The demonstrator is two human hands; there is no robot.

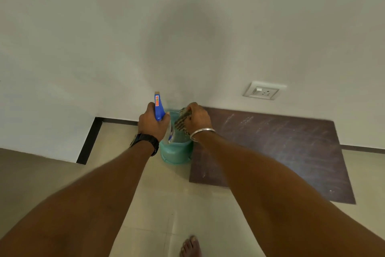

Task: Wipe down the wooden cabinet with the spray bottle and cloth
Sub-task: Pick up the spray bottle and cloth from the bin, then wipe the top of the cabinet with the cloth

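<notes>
My left hand grips a spray bottle with a blue trigger head and a clear body, nozzle pointing up toward the wall. My right hand holds a bunched striped cloth beside the bottle. Both hands hover over a teal plastic bucket standing on the floor by the wall. To the right lies the dark brown wooden cabinet top, low against the wall, with pale streaks and dust on its surface.
A white wall fills the upper view, with a switch-and-socket plate above the cabinet. A black skirting strip marks a wall corner at the left. Beige floor tiles lie below, and a bare foot shows at the bottom edge.
</notes>
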